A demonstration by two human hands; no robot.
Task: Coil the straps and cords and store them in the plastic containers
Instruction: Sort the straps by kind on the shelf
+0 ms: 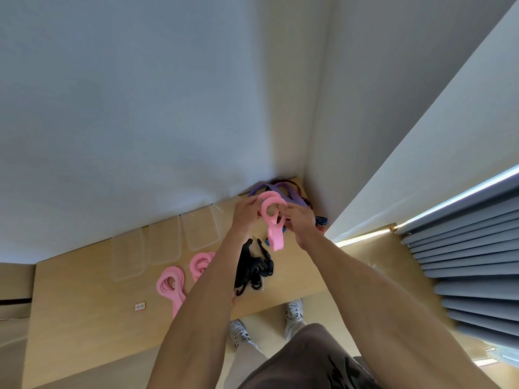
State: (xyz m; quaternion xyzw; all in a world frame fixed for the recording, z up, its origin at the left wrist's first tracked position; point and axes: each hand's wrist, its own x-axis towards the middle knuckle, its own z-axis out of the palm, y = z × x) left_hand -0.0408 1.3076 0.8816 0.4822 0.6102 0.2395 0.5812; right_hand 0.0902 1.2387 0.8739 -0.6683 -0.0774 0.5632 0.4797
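A pink strap (pixel 270 210) is held up over the far end of the wooden table (pixel 92 327), partly wound into a coil with its loose end hanging down. My left hand (pixel 247 213) grips the coil's left side and my right hand (pixel 297 219) pinches its right side. Two more pink straps lie on the table, one (pixel 170 284) nearer me and one (pixel 200 263) partly behind my left arm. A bundle of black straps with buckles (pixel 252 269) lies between my arms. Several clear plastic containers (pixel 164 244) stand along the wall.
A tangle of purple and dark red striped straps (pixel 280 189) lies in the far corner behind my hands. A small white tag (pixel 140 306) lies on the table to the left. Grey pleated blinds (pixel 463 248) fill the right side. White walls border the table.
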